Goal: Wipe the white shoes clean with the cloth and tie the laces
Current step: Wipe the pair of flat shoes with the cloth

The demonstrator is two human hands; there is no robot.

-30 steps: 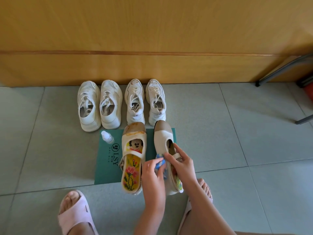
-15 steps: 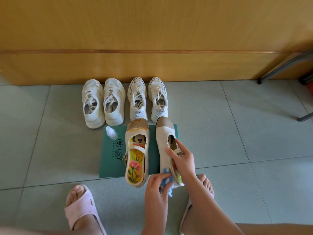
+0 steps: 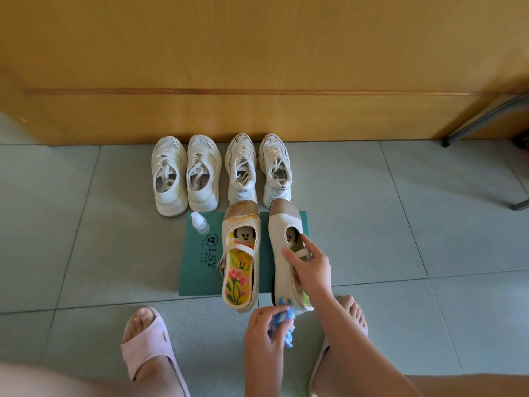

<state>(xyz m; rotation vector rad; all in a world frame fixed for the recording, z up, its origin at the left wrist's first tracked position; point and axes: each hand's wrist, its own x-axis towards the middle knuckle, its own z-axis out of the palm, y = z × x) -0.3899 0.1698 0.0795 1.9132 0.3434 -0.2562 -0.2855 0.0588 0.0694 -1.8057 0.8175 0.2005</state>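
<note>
Two cream strap shoes with tan toes lie on a green mat (image 3: 200, 267). My right hand (image 3: 310, 267) grips the right strap shoe (image 3: 282, 233) at its strap and opening, tilting it on its side. My left hand (image 3: 264, 330) holds a crumpled blue cloth (image 3: 283, 319) against that shoe's heel. The left strap shoe (image 3: 242, 256) lies flat and shows stains on its toe. Behind them stand two pairs of white laced sneakers, one pair at left (image 3: 186, 173) and one at right (image 3: 259, 167).
A small clear dropper bottle (image 3: 200, 223) stands on the mat's far left corner. A wooden panel wall (image 3: 257, 67) runs behind the shoes. Dark metal furniture legs (image 3: 486, 116) are at the far right. My feet in pink slippers (image 3: 148, 345) rest on the grey tiles.
My left hand with the cloth slid from the middle of the right strap shoe's side down to its heel. The right hand kept its grip on the shoe.
</note>
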